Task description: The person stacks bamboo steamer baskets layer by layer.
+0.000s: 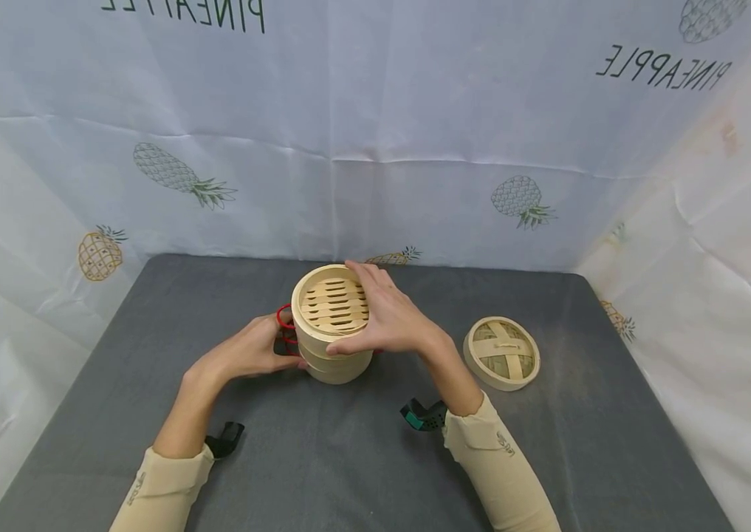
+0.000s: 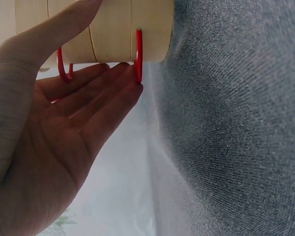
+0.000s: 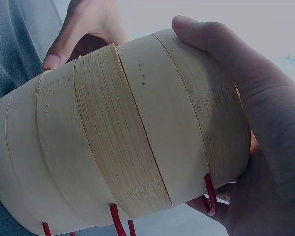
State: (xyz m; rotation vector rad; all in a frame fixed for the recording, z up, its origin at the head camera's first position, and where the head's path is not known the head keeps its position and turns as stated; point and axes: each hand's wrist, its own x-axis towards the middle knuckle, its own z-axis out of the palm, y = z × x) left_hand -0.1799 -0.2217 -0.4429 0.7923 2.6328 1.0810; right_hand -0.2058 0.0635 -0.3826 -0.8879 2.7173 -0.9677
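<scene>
Round bamboo steamer baskets (image 1: 335, 372) stand stacked on the grey cloth near the table's far side. A slatted base shows inside the top basket (image 1: 334, 304). My right hand (image 1: 396, 314) grips the top basket from the right, thumb on the near wall and fingers over the far rim. On the stack's left side, my left hand (image 1: 252, 349) holds it lower down, its thumb on the near wall and its fingers reaching behind. Red loop handles (image 2: 139, 56) stick out of the walls beside the left fingers. A seam between baskets (image 3: 142, 123) crosses the right wrist view.
A round bamboo lid (image 1: 501, 353) with crossed strips lies on the table to the right. The grey cloth (image 1: 322, 458) covers the tabletop. White curtains (image 1: 375, 96) printed with pineapples hang behind and at both sides.
</scene>
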